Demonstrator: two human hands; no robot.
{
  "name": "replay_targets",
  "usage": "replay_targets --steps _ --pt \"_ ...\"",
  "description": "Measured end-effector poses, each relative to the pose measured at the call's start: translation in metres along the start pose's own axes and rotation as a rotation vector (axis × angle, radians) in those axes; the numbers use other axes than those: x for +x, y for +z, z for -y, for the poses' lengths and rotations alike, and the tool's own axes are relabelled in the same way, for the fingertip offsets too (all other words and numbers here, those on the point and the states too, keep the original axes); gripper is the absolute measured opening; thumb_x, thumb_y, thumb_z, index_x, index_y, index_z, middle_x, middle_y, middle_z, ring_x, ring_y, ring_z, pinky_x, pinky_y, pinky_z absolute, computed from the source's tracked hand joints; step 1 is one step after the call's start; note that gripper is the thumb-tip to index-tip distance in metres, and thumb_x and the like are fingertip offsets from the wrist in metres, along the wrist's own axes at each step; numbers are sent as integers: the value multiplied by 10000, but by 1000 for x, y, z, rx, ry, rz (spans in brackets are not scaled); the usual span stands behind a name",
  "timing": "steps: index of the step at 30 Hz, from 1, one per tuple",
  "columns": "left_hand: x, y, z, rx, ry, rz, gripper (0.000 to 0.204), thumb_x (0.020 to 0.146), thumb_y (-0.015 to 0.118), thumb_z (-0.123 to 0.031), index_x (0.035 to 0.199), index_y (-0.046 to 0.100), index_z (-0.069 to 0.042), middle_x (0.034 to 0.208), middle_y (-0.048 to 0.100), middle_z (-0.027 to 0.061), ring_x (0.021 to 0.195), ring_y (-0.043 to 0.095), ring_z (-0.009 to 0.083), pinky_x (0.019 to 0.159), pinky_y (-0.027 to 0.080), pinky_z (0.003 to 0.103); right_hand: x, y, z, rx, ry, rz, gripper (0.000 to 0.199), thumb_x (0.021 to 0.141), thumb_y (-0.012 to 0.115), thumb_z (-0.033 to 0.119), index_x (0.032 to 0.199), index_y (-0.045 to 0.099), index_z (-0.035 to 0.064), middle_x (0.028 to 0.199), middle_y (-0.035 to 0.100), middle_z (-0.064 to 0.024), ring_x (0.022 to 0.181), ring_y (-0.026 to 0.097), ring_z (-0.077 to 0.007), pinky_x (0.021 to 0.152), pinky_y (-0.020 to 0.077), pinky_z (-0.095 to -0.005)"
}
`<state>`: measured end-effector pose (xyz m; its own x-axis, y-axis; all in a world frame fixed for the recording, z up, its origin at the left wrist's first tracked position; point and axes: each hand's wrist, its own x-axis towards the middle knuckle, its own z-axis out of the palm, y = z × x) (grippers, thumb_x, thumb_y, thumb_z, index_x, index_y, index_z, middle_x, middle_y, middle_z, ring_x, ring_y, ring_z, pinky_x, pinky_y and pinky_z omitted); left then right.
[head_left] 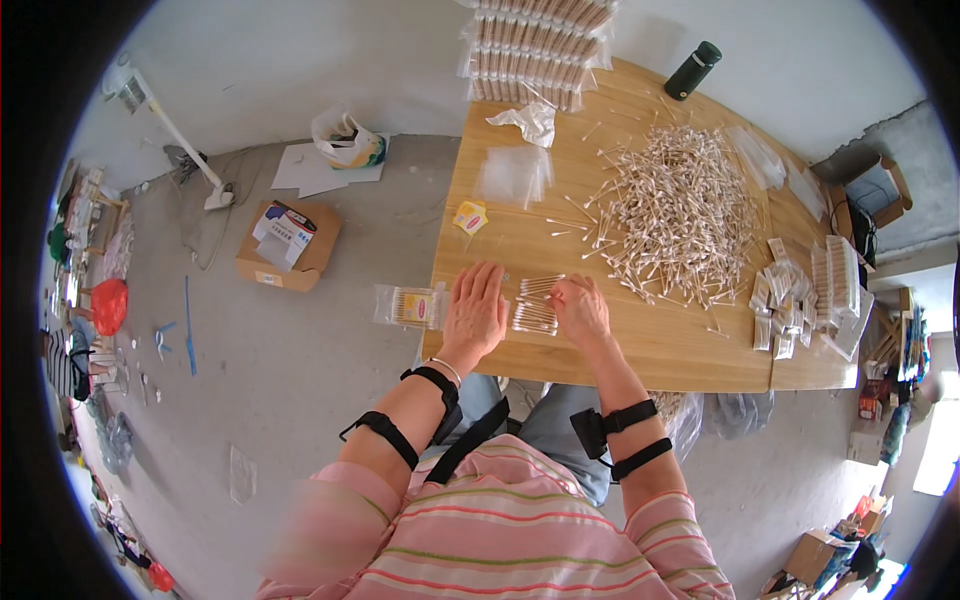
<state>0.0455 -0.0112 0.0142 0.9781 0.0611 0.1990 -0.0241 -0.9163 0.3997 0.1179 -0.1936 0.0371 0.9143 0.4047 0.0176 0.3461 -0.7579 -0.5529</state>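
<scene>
At the far left a white lamp on a long arm stands on the grey concrete floor, with a red bag beyond it near the edge of view. Closer in, an open cardboard box sits on the floor, and behind it lie sheets of white paper and a plastic bag.

A filled clear packet of cotton swabs lies at the left edge of the wooden worktop, partly overhanging it. Just to its right the left hand rests flat, palm down, fingers spread and holding nothing. Between the two hands lies a small row of cotton swabs in a clear sleeve, touching or nearly touching both. The right hand is curled at the right end of that row, fingertips pinched on the swab ends.

Farther back on the worktop are a yellow label, empty clear bags and stacked packed swab trays. To the right spreads a large loose heap of swabs, a dark bottle behind it, and more filled packets at the right end. An open box sits beyond on the floor.
</scene>
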Motion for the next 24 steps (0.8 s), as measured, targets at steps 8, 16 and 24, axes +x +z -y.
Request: replay_targets --steps 8,16,24 --pt "0 -1 -1 0 9 -22 479 886 517 -164 1336 425 -30 1367 446 122 1327 364 271 1145 237 430 2 -9 6 -30 68 134 84 797 670 161 843 676 92 986 618 -90 996 559 -310 866 473 -413" --pt "1 0 -1 -11 14 -36 472 876 526 -146 1322 436 -20 1358 452 135 1317 376 277 1142 245 432 2 -14 7 -265 -117 312 232 843 625 200 996 620 25 1094 585 -133 1091 538 -306 919 471 -416" --pt "-1 -1 1 -18 10 -20 494 890 521 -160 1349 407 -15 1385 435 122 1339 351 266 1153 229 426 -3 -16 -2 38 -72 187 124 859 567 114 965 603 61 947 622 -133 984 578 -314 866 477 -427"
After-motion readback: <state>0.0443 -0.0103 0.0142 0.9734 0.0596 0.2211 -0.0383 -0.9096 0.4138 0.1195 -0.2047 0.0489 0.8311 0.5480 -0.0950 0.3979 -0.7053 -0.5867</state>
